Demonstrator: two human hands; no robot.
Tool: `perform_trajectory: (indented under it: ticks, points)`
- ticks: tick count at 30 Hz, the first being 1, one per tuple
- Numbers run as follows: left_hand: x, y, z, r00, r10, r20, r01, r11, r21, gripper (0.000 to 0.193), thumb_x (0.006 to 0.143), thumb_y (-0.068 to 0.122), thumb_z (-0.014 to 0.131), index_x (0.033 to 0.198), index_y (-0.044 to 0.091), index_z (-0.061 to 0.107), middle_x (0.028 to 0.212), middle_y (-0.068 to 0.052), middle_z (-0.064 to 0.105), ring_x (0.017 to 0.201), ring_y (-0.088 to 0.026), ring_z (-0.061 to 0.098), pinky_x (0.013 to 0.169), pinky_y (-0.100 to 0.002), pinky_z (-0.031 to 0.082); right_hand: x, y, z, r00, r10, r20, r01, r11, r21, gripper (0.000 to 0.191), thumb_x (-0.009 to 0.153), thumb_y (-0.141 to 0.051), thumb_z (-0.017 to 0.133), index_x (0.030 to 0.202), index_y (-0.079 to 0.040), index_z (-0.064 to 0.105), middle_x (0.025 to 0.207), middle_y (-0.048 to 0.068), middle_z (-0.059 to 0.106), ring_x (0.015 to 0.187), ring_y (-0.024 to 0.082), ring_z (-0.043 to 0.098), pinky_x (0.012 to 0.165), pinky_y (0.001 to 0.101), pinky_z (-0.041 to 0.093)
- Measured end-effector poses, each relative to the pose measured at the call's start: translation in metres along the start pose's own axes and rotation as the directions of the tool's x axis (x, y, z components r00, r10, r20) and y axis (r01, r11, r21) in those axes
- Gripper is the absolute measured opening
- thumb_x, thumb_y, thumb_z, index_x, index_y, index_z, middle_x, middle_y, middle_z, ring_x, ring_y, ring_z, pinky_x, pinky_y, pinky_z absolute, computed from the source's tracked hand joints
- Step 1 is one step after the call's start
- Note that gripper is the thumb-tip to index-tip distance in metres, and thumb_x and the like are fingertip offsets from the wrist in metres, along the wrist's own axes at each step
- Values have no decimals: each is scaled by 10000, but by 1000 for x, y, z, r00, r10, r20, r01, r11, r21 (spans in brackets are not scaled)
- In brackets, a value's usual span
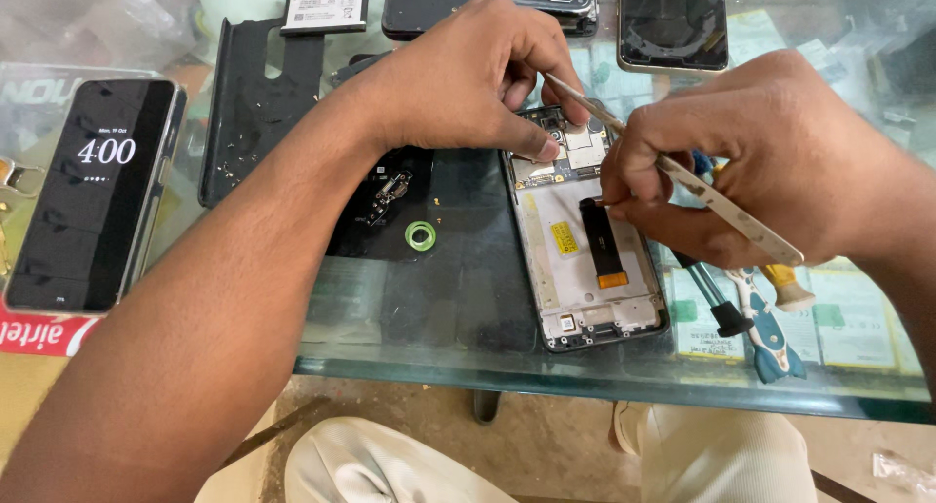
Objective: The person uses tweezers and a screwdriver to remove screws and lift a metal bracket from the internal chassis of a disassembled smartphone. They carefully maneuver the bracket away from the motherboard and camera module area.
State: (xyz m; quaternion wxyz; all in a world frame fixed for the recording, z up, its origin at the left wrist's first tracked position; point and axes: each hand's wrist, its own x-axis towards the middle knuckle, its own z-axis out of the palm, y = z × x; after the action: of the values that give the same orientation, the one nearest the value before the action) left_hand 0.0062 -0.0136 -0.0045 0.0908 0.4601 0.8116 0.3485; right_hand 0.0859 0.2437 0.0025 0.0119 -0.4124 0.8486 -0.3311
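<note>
Nearest the camera, the glass worktop [409, 318] is carrying an opened phone [585, 240], lying back-up with its cover already off, so its pale inner plate and a black flat cable [602, 238] are showing. The battery bay is looking bare, and the black back cover [255, 103] is lying off at 10 o'clock from the phone. A small green ring [420, 235] and a loose little board [388, 193] are sitting at 9 o'clock (parts seemingly taken out already). The strip-down is looking well along, though the top board is still in place.

The right hand [741, 172] is closing around thin metal tweezers [682, 176], whose tip is reaching into the phone's top end. The left hand [468, 79] is pinching down there, thumb pressing the frame, holding nothing loose. Screwdrivers [751, 318] are lying at 4 o'clock. Farther off, a lit phone [93, 191] is resting at 9 o'clock, and other phones [673, 20] are lying at 12 o'clock.
</note>
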Motion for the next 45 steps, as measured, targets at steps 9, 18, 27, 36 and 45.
perform_trajectory:
  ticks: [9,18,27,36,45]
  points:
    - [-1,0,0,1000,-3,-5,3,1000,-4,373,666,168,993,998,142,825,934,45,656,622,-48,472,539,-237,421,2,-2,2,1000,-4,23,5,1000,-17,179,713,-44,806,736,-98,637,777,-11,768,744,126,730,617,271,573]
    - [-2,5,-1,999,-39,-8,39,999,9,303,680,118,950,958,150,834,922,50,645,615,-44,479,532,-233,428,8,-11,1,975,54,-217,-80,991,-111,195,796,-68,822,762,-48,631,820,26,747,718,99,722,630,262,560]
    - [-2,4,-3,999,-51,-2,51,998,-33,302,680,104,937,959,134,828,952,49,667,613,-38,477,534,-227,421,14,-9,7,956,245,-164,-263,960,-99,169,792,-102,843,792,-55,682,765,3,758,647,84,707,588,267,532]
    - [-1,0,-2,1000,-20,-5,20,999,-43,319,674,122,953,964,122,820,952,46,681,621,-39,485,541,-225,431,19,-15,10,929,335,-155,-338,941,6,145,807,-74,826,798,-51,684,754,7,750,662,66,670,598,249,512]
    - [-1,-2,-2,1000,-1,-18,1,1000,-4,317,670,138,967,947,111,816,907,40,687,616,-45,490,542,-230,425,21,-13,14,905,404,-133,-391,913,113,191,795,-64,832,832,-49,646,741,10,704,656,57,587,560,245,450]
